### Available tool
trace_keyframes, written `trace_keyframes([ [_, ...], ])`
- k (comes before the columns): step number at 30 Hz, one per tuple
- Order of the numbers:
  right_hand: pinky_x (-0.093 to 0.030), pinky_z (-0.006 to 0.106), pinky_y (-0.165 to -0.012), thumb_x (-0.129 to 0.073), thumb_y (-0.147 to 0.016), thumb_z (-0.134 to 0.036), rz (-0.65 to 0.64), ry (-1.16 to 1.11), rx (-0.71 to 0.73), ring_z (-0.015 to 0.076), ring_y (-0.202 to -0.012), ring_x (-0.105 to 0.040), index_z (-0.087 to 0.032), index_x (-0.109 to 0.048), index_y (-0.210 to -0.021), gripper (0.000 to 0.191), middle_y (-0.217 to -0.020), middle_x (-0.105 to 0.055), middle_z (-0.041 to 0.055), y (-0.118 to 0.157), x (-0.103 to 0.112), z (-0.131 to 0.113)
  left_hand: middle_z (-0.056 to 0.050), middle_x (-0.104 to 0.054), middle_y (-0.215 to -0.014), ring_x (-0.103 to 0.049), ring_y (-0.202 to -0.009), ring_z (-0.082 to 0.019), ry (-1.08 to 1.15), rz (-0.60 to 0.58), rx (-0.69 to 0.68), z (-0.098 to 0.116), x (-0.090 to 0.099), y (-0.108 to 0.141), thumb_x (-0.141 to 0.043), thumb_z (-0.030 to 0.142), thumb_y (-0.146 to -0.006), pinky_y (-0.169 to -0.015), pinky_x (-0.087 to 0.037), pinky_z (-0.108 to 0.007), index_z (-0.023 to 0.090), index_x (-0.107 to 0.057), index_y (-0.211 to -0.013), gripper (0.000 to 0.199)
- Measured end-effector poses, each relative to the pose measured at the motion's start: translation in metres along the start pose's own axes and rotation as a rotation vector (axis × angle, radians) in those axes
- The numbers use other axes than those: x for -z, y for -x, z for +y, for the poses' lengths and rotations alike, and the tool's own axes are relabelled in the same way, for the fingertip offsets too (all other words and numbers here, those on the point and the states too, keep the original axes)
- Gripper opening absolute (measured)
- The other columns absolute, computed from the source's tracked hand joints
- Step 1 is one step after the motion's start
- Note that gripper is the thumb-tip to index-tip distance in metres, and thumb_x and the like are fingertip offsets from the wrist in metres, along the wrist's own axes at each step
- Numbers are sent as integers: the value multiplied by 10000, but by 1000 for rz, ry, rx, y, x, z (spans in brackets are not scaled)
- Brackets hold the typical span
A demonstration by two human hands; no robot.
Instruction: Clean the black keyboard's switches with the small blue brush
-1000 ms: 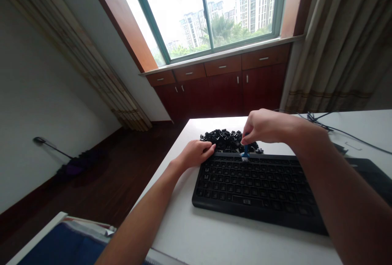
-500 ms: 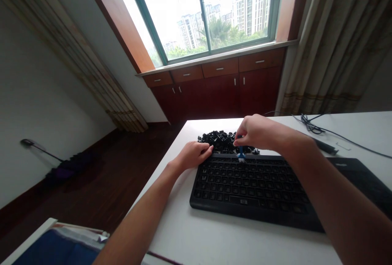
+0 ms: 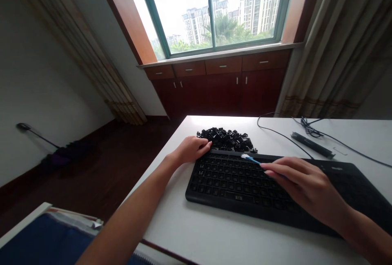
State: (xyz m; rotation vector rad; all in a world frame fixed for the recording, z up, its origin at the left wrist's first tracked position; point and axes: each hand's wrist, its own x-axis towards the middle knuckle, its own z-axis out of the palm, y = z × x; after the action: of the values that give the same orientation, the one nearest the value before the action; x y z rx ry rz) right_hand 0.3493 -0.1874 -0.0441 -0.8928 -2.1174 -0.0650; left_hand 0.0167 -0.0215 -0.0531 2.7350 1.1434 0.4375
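A black keyboard (image 3: 232,181), largely stripped of caps, is lying beneath the right hand (image 3: 301,181); loose keycaps (image 3: 225,137) are sitting heaped beyond that grip. Leftward, the left hand (image 3: 192,149) is resting at the board's corner, hold unclear; the right is pinching a blue brush (image 3: 252,159), brushing seemingly unfinished.

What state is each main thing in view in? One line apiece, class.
Keys: loose, heaped
Keyboard: flat, largely stripped
Brush: slanted, bristles at keyboard's far edge
Right hand: holds brush
Left hand: rests at keyboard's left corner
Cable: partly bundled
Drawers: shut
Cupboards: shut
Curtains: drawn aside
Window: unclear whether shut
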Motion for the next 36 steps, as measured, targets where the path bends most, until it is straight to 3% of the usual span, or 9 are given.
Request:
trace_keyframes([
  [4, -531, 258, -840, -533, -987, -81, 65, -112, -176, 130, -957, -634, -218, -580, -1222, 276, -1078, -644, 58, 4, -10, -4, 53, -286, -543, -225, -535, -103, 39, -16, 21, 0, -2, -2, -427, 462, -1028, -587, -222, -291, 191, -339, -621, 497],
  [9, -540, 276, -817, -510, -991, -121, 80, -109, -254, 142, -915, -636, -255, -532, -1274, 313, -1065, -628, 44, 1, -12, -17, 54, -282, -539, -249, -529, -99, 55, -13, 29, 0, -2, -3, -436, 463, -1022, -573, -225, -281, 190, -354, -604, 507],
  [16, -544, 218, -630, -661, -940, -337, 204, -265, -571, 132, -739, -654, -275, -700, -1048, 130, -937, -719, 10, -8, -10, -28, 54, -309, -532, -237, -519, -100, 37, -7, -1, -2, -2, -2, -427, 460, -1028, -575, -230, -284, 190, -393, -608, 501],
  [21, -550, 211, -604, -738, -861, -457, 223, -375, -748, 131, -656, -654, -271, -787, -964, 218, -826, -748, 13, -10, -14, -27, 55, -301, -533, -231, -522, -102, 20, -4, -3, -4, -3, -1, -425, 460, -1032, -585, -221, -289, 190, -387, -616, 497],
  [24, -520, 212, -532, -746, -834, -515, 221, -364, -810, 136, -591, -630, -255, -795, -900, 272, -685, -707, 6, -10, -15, -28, 54, -304, -533, -233, -521, -104, 18, -4, -12, -5, -3, 0, -423, 453, -1033, -588, -215, -294, 190, -392, -623, 489],
  [26, -516, 220, -537, -743, -833, -535, 195, -338, -841, 144, -608, -640, -247, -798, -895, 300, -692, -715, 11, -9, -17, -28, 52, -310, -533, -233, -520, -106, 14, 2, -17, -5, -2, 1, -424, 447, -1032, -590, -214, -297, 190, -397, -619, 487],
  [30, -576, 266, -654, -729, -865, -502, 134, -344, -811, 188, -783, -717, -255, -820, -1027, 309, -930, -786, 47, -6, -20, -23, 47, -323, -528, -225, -512, -110, 3, 14, -24, -5, -1, 2, -425, 443, -1031, -586, -212, -302, 192, -410, -607, 493],
  [36, -606, 304, -712, -733, -883, -307, 195, -180, -495, 176, -787, -716, -359, -814, -1088, 226, -953, -780, 14, -3, -20, -25, 40, -353, -523, -254, -499, -113, -6, 26, -40, -6, -1, 2, -423, 441, -1036, -585, -228, -311, 197, -441, -601, 499],
])
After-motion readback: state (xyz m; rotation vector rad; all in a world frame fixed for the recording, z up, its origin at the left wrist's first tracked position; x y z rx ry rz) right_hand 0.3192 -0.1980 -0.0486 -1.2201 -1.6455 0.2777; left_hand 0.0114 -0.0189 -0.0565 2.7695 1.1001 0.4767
